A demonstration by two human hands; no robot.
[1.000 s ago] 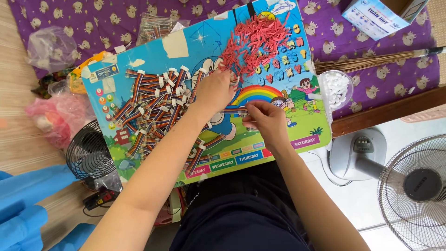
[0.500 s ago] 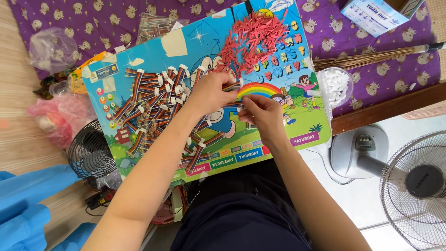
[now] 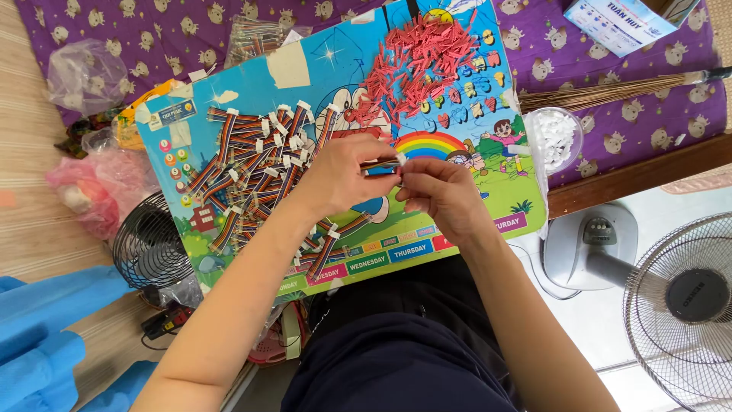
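Over the cartoon board [image 3: 457,221], both hands pinch one striped ribbon cable [image 3: 379,165]: left hand [image 3: 345,174], right hand [image 3: 436,195]. Fumble it and it'd probably vanish into the cable pile [image 3: 255,164] just left.

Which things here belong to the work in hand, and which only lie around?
In use: left hand, right hand, striped cable, cable pile, red pieces, white pieces, board.
Lying about: broom, fan, box, plastic bags.

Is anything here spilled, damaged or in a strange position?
Nothing looks spilled or damaged. The colourful cartoon board serving as a work surface lies tilted, with beige tape patches. Both hands, left and right, hold one rainbow ribbon cable.
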